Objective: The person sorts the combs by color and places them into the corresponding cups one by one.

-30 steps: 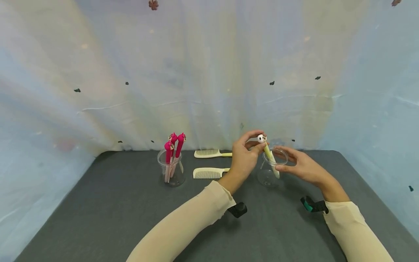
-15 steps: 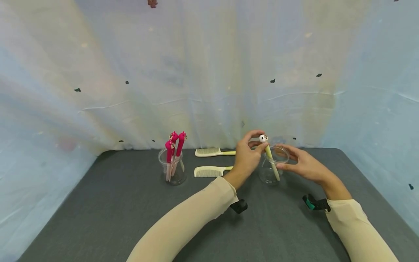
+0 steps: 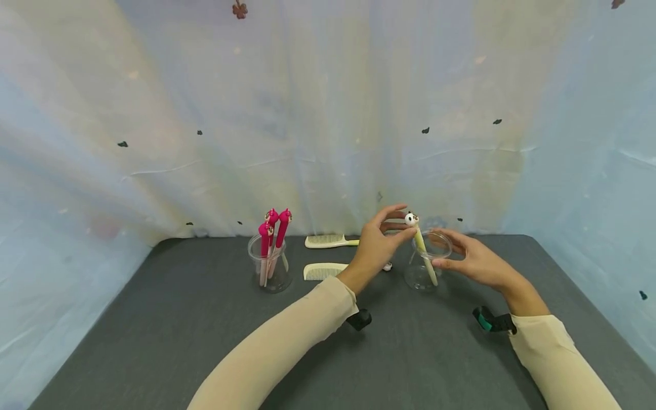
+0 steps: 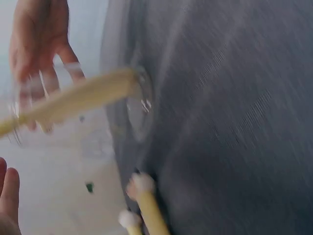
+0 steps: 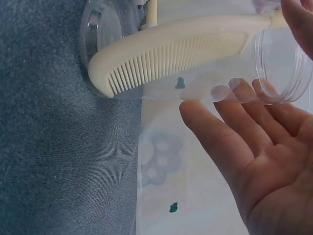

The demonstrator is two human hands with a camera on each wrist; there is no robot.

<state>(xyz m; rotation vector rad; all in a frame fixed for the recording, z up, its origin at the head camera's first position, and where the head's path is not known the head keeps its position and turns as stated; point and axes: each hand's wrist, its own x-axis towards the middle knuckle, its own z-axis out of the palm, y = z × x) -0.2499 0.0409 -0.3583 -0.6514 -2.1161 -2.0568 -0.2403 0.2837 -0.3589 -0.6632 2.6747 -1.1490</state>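
A cream comb (image 3: 427, 265) with a yellow handle and a panda head (image 3: 411, 219) leans in a clear plastic cup (image 3: 413, 275), teeth end down. My right hand (image 3: 474, 259) holds the cup near its rim, thumb in front and fingers behind. At the panda head is my left hand (image 3: 379, 242), its fingers spread; the left wrist view shows its fingertips (image 4: 9, 193) apart from the handle. Two similar combs lie flat left of the cup, a rear comb (image 3: 325, 241) and a front comb (image 3: 323, 271), both partly hidden by my left hand.
A second clear cup (image 3: 279, 283) stands on the left with three pink-handled items (image 3: 271, 228) topped by small character heads. The dark grey table (image 3: 169, 319) ends at a pale curtain (image 3: 328, 114) behind.
My left fingers have loosened from the panda head and drawn slightly left; the comb now leans in the cup. The front comb's panda head has come into sight. My right hand stays at the cup.
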